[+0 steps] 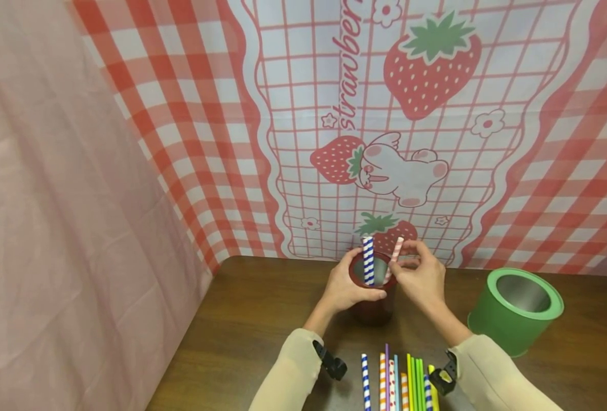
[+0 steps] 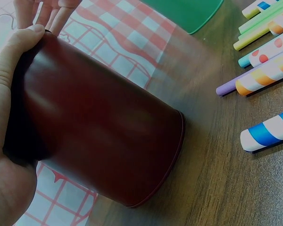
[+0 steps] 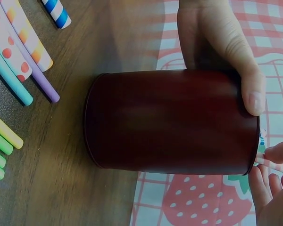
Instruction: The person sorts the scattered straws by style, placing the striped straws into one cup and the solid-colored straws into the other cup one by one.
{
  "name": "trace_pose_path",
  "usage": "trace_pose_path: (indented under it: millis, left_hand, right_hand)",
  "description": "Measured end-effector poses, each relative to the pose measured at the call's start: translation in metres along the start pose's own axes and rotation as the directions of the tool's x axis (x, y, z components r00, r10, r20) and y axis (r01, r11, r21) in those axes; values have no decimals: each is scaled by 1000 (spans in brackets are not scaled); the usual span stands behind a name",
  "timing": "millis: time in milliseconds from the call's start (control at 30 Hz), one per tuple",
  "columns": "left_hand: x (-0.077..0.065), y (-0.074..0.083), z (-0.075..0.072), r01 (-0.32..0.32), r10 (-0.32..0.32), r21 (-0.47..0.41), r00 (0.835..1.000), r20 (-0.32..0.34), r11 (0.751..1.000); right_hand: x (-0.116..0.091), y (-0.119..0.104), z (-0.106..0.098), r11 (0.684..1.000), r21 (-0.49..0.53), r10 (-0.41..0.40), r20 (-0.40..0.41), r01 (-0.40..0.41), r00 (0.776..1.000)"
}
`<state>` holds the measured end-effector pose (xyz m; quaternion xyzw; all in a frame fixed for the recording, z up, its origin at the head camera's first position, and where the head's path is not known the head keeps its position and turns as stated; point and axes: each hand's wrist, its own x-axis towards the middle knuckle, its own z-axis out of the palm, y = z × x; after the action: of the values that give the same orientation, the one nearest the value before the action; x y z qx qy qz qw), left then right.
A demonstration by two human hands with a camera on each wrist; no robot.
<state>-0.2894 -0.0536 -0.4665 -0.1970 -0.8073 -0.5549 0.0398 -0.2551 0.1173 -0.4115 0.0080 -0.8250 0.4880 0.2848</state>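
A dark red can (image 1: 372, 311) stands upright near the back of the wooden table. My left hand (image 1: 346, 282) grips it around the upper side, with the thumb along the near rim. Two blue-and-white striped straws (image 1: 368, 261) lean inside the can. Between thumb and fingers my right hand (image 1: 423, 275) pinches a pink-and-white striped straw (image 1: 397, 251), its lower end inside the opening. In the right wrist view the pinched straw (image 3: 273, 163) shows at the can's rim, and the left thumb (image 3: 253, 92) lies against the can wall.
A green can (image 1: 509, 319) with an open top stands at the right. Several straws lie in a row at the front, among them a blue-striped straw (image 1: 366, 379), a purple straw (image 1: 387, 371) and a yellow straw (image 1: 410, 379). A strawberry-print cloth (image 1: 303, 205) hangs behind the table.
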Motion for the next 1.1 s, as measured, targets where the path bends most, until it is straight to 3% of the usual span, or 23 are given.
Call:
trace_pose_path:
  millis: [567,800,1100]
  left_hand:
    - [-4,-1,3,-17,17,-2,1000,8,1000]
    - [-2,0,1,-21,21,-12,1000,2,1000]
    - [1,1,-1,-24,24,12,1000,-1,1000]
  right_hand:
    - [-10,1,-9,998,-39,43,36,-42,998]
    - [-22,5,-22,995,-24,94,57,-93,994]
    - [-45,23,-35,993,-67,103,103,-97,989]
